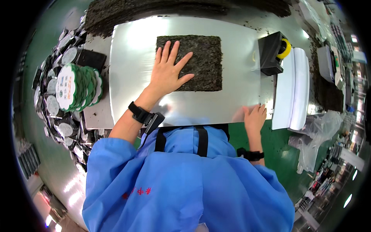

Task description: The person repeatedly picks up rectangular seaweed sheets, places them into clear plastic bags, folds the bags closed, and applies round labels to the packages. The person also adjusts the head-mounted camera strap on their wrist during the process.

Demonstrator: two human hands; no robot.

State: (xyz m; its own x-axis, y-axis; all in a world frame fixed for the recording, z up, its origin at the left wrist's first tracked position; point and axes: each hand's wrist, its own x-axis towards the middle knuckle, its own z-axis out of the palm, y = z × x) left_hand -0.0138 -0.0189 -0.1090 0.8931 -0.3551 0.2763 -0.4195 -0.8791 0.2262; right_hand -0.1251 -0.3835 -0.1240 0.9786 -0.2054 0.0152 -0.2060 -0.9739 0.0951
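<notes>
A dark, square nori sheet [205, 65] lies on the shiny metal board [135, 96]; whether it is one sheet or a thin stack I cannot tell. My left hand [170, 71] rests on its left part, palm down, with the fingers spread. At the board's front right edge is my right hand [255, 116], its fingers apart and nothing visible in them. Both wrists wear black straps.
A black tape dispenser [272, 54] with a yellow roll core stands right of the board, beside white paper [286, 89]. Long dark nori stacks [154, 9] line the back. At left are round green-edged labels [67, 87] and a heap of dark wrapped packs [52, 104].
</notes>
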